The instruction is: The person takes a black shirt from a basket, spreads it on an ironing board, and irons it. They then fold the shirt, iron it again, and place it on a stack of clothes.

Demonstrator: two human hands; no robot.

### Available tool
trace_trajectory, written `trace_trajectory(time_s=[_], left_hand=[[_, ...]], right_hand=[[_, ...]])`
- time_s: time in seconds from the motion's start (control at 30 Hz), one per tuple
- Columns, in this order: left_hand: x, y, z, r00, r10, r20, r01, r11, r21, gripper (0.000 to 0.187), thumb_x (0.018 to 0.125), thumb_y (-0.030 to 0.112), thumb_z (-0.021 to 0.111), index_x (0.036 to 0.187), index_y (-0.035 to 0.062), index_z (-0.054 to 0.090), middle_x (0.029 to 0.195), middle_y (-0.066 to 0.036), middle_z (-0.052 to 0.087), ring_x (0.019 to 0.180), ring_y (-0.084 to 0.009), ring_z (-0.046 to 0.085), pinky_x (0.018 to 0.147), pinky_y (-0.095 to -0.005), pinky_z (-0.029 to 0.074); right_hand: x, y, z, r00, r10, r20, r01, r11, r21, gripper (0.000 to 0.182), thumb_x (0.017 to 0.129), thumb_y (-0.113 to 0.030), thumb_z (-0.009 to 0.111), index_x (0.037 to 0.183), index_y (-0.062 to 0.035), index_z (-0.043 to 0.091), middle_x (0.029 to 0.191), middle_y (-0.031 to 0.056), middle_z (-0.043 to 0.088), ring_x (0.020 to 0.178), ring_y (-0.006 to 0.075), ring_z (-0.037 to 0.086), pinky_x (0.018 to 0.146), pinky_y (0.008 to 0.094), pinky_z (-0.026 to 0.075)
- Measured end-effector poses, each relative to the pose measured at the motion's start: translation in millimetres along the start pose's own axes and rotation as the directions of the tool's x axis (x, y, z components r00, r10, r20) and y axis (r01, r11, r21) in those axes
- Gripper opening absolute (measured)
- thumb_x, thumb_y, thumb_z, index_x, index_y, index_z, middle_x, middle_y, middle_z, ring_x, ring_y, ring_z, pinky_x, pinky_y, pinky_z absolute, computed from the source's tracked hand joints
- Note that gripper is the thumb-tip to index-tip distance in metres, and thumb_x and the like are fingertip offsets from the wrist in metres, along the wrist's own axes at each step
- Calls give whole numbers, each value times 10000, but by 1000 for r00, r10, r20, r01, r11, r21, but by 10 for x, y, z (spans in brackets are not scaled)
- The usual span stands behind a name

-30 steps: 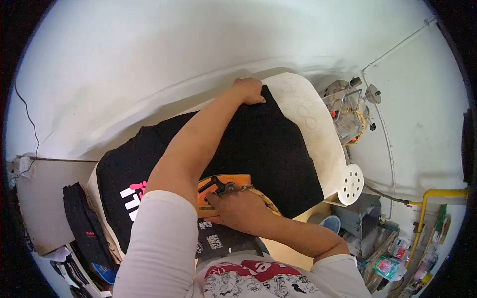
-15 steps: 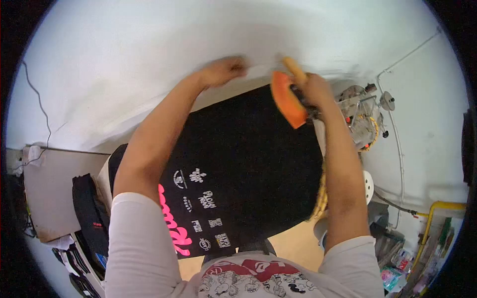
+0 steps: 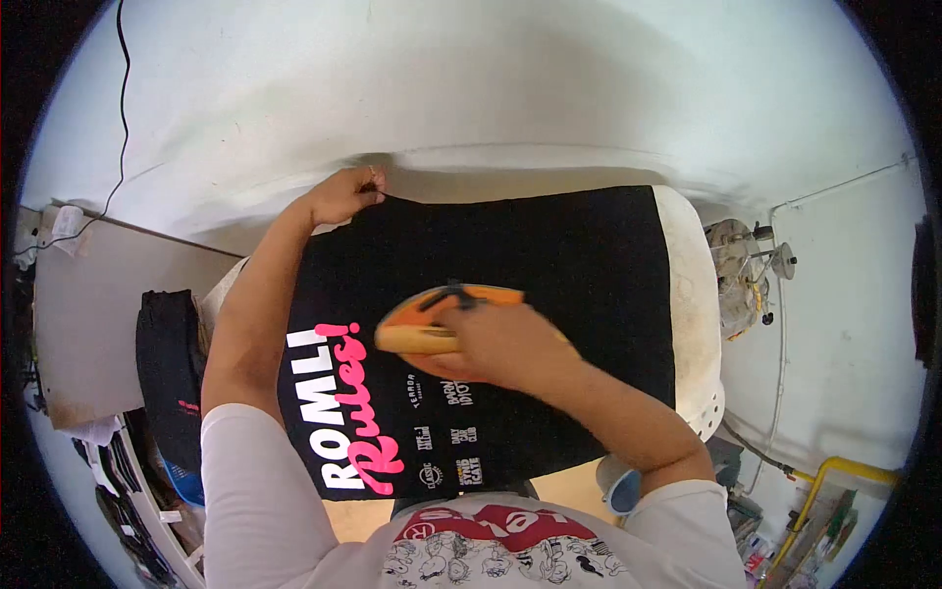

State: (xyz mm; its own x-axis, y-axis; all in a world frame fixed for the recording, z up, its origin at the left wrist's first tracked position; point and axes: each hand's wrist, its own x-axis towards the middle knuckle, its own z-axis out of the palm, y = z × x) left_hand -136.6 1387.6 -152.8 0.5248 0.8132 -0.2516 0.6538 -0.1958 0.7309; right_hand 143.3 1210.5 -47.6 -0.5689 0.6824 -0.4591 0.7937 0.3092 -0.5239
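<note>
In the head view, the right hand [image 3: 500, 344] is wrapped around the tan handle of the orange iron [image 3: 400, 318], which is over the middle of the black cloth [image 3: 579, 265]. The left hand [image 3: 345, 194] pinches the cloth's top edge near its left end. The iron looks rigid and fairly heavy, likely hot underneath, so the handle is the place to hold it. The cloth seems soft, limp and easy to crease; its rim suits a light pinch, away from the white and pink lettering [image 3: 343, 412]. Plain cloth gives room rightward, ending before the rounded end of the pale board [image 3: 695, 265]. The wall [image 3: 510, 79] limits reach beyond the far edge; the torso [image 3: 491, 550] bounds the near one.
</note>
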Motion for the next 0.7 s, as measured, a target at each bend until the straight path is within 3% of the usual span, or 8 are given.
trace_trajectory(time_s=[0.13, 0.2, 0.3, 0.4, 0.47, 0.53, 0.6, 0.7], left_hand=[[12, -38, 49, 999, -41, 0, 41, 997, -68, 104, 890, 95, 602, 890, 50, 507, 808, -84, 556, 776, -191, 495, 758, -338, 426], [-11, 59, 37, 1000, -22, -2, 22, 1000, -16, 103, 888, 91, 601, 892, 52, 506, 814, -86, 557, 780, -192, 495, 755, -338, 428], [-9, 16, 68, 1000, -28, -8, 28, 999, 30, 95, 887, 88, 597, 900, 54, 510, 836, -94, 563, 798, -201, 511, 760, -343, 433], [-51, -147, 158, 997, 38, -65, -36, 999, 29, 82, 890, 87, 590, 913, 51, 520, 870, -107, 576, 833, -222, 541, 781, -354, 440], [-149, -93, 198, 983, 128, -131, -125, 992, 33, 78, 891, 87, 585, 921, 47, 525, 890, -115, 583, 851, -235, 556, 793, -360, 443], [-344, 45, 215, 969, 90, -229, -76, 995, 67, 104, 883, 88, 592, 960, 35, 549, 933, -131, 597, 920, -276, 581, 844, -364, 448], [-664, 80, 287, 859, 274, -432, -144, 940, 309, 148, 874, 70, 596, 1013, 26, 571, 984, -137, 610, 995, -307, 584, 886, -363, 452], [-1496, 236, 375, 803, 160, -574, -28, 972, 233, 175, 879, 34, 582, 1053, 12, 591, 1042, -147, 618, 1043, -318, 579, 918, -359, 450]], right_hand=[[295, 17, -156, 966, -23, -257, 24, 1000, 3, 456, 870, -507, 537, 1009, -102, 694, 904, 178, 698, 839, 366, 683, 745, 498, 547], [416, 451, -356, 945, 104, -312, -110, 994, -3, 498, 861, -528, 571, 1133, -119, 649, 1001, 186, 681, 899, 358, 662, 790, 465, 528], [299, 1319, -761, 752, 429, -501, -400, 901, 171, 503, 855, -483, 627, 980, 2, 675, 781, 222, 674, 792, 379, 672, 687, 454, 511], [-77, 2278, -950, 583, 412, -701, -411, 893, 182, 527, 885, -485, 602, 866, 37, 666, 630, 151, 614, 533, 256, 592, 564, 399, 468], [-442, 2387, -1055, 579, 630, -517, -485, 776, 402, 582, 885, -531, 586, 858, 47, 645, 601, 121, 587, 480, 207, 543, 525, 381, 440], [-738, 2375, -869, 545, 642, -540, -615, 743, 264, 587, 872, -527, 587, 991, 43, 658, 848, 281, 659, 847, 410, 660, 715, 471, 486], [-1093, 2037, -612, 598, 601, -531, -574, 783, 241, 582, 874, -518, 596, 1038, 37, 652, 871, 291, 653, 858, 410, 658, 735, 457, 489], [-1614, 1992, -53, 592, 559, -580, -501, 820, 278, 556, 873, -501, 610, 1072, 17, 655, 894, 290, 654, 876, 402, 660, 758, 445, 491]])
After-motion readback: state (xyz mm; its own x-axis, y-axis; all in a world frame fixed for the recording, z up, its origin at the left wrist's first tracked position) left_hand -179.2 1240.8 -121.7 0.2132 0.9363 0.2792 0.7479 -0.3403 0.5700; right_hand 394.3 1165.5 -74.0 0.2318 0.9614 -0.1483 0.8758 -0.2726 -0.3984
